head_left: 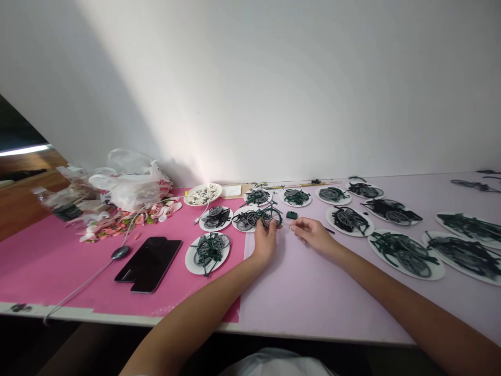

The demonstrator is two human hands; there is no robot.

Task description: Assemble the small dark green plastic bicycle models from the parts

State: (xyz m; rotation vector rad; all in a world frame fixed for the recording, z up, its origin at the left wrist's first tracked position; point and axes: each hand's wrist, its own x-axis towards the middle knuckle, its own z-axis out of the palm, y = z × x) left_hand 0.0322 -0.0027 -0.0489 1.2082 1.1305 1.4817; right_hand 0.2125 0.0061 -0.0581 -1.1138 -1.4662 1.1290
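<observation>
A dark green model bicycle (270,213) stands upright in my left hand (265,237), the fingers closed on its lower part. To its right, my right hand (309,231) is closed in a pinch; a tiny thing seems to be at its fingertips, too small to name. Just beyond the gap between the hands lies a small dark green block (291,214). A white plate (235,223) with grey wheels on it sits right behind the bicycle, partly covered by it. Near my right wrist, a thin dark piece (329,230) rests on the table.
Several white plates of bicycle parts stand around, such as this left one (189,259) and this right one (433,274). Two black phones (152,263), a cable with a grey puck (120,253), pink petals (113,225), a plastic bag (131,188) and a bowl (188,201) occupy the left.
</observation>
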